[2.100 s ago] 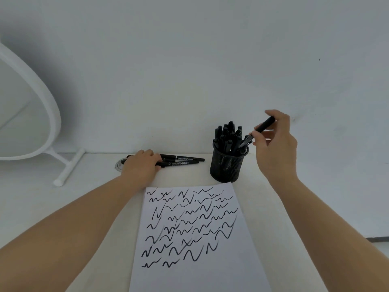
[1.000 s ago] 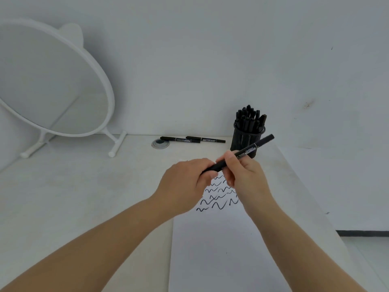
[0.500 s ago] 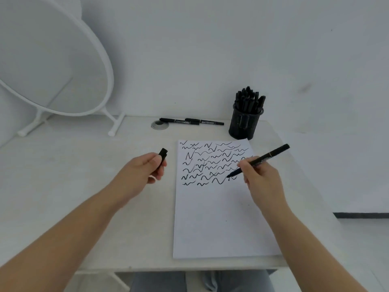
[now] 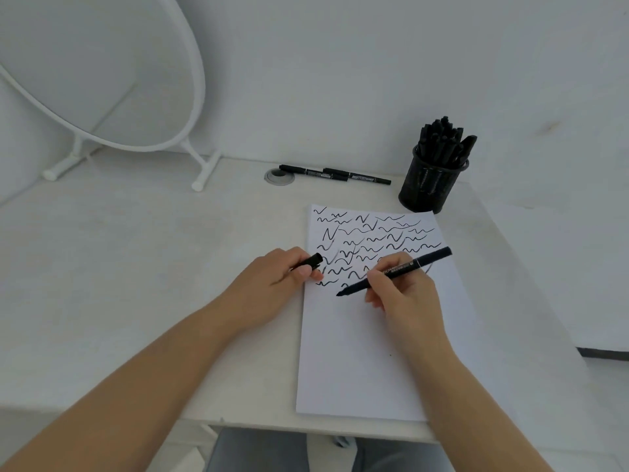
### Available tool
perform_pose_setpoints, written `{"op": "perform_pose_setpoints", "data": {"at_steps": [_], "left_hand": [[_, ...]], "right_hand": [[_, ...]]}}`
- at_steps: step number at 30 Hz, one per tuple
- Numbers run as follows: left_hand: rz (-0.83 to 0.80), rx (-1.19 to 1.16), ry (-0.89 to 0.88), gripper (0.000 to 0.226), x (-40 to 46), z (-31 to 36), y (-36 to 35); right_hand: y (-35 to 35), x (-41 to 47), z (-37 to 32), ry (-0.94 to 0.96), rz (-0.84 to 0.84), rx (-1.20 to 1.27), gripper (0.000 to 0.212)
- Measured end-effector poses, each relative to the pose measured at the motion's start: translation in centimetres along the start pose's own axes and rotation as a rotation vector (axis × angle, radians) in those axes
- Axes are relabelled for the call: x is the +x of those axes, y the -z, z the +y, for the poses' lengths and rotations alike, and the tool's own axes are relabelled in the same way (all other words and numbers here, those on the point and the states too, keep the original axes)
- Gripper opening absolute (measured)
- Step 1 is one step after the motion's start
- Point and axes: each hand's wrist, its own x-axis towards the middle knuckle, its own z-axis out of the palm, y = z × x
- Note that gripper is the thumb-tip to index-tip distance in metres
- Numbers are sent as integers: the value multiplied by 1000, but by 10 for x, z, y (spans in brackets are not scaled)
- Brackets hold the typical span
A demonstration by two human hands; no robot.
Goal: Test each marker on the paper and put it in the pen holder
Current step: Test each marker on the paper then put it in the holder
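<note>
My right hand [image 4: 405, 294] grips an uncapped black marker [image 4: 425, 261] with its tip down on the white paper [image 4: 357, 352], just below the lowest row of black squiggles. My left hand [image 4: 275, 284] holds the marker's black cap [image 4: 311, 260] at the paper's left edge. A black mesh pen holder [image 4: 430, 189] packed with several black markers stands past the paper's far right corner. Two more black markers [image 4: 335, 174] lie end to end near the wall.
A round white mirror [image 4: 95, 69] on a white stand leans at the back left of the white desk [image 4: 136, 267]. A grey cable grommet [image 4: 279, 176] sits by the loose markers. The desk's front edge runs just below the paper.
My right hand moved left and brought the marker tip down to the paper under the last row. My left hand, with the cap, shifted right to the paper's edge. The view tilted down slightly.
</note>
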Motion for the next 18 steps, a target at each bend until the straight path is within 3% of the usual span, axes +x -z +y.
{"op": "perform_pose_setpoints", "data": {"at_steps": [7, 18], "left_hand": [[2, 2, 31, 21, 2, -2, -2], [7, -24, 63, 22, 2, -2, -2]], "right_hand": [[-10, -3, 4, 108, -195, -110, 5], [-1, 0, 11, 61, -9, -178, 9]]}}
